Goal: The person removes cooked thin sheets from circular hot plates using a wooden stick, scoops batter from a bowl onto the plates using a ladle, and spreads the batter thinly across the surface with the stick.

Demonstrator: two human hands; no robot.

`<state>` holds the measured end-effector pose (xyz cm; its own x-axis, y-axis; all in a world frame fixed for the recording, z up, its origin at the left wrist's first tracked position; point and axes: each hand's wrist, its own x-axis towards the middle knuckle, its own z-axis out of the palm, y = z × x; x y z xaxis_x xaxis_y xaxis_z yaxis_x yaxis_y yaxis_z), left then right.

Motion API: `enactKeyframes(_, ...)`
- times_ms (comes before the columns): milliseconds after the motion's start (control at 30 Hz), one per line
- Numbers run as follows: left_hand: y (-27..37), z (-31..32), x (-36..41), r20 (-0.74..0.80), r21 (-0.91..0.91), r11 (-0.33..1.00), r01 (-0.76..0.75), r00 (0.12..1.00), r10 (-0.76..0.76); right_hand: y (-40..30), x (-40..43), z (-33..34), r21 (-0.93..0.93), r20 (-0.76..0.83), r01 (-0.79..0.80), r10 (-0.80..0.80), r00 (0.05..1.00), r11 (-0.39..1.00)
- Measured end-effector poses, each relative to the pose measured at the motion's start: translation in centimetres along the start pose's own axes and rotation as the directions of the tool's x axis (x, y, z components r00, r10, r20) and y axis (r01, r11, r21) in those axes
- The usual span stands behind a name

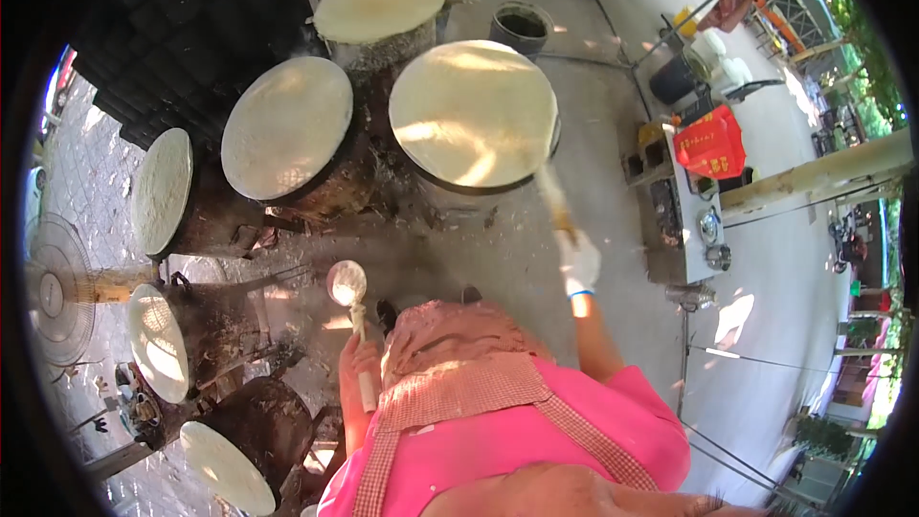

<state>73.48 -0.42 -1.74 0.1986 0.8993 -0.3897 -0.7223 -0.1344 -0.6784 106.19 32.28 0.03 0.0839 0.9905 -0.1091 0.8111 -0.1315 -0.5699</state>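
My bare left hand [361, 359] grips the pale handle of a ladle [347, 283], its round bowl coated in something whitish. In a white glove with a blue cuff, my right hand [580, 262] holds a wooden-handled tool [553, 201]. That tool is blurred and reaches to the lower right rim of the nearest round griddle, so its head cannot be made out. A thin pale layer of batter [474, 111] covers this griddle. To its left, another pale-coated round griddle [287, 129] sits on a rusty drum stove [330, 201].
More pale-topped griddles [380, 3] curve around my left on drum stoves. Dark stacked blocks [194, 36] stand behind them. A fan [54, 287] is at far left. Beyond the front griddle stands a bucket [520, 25]. On the right, a low table [693, 237] holds a red bag [711, 143] and metal bowls.
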Motion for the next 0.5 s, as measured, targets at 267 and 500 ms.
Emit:
enactKeyframes(267, -4.3, 0.8, 5.5, 0.013, 0.205, 0.979, 0.009, 1.0, -0.012, 12.5, -4.1, -7.0, -0.425, 0.131, 0.247, -0.211, 0.969, 0.871)
enactKeyframes(500, -5.4, 1.1, 4.8, 0.038, 0.243, 0.97, -0.006, 0.999, -0.003, 3.2, 0.4, -1.7, -0.316, 0.43, 0.536, -0.386, 0.817, 0.783)
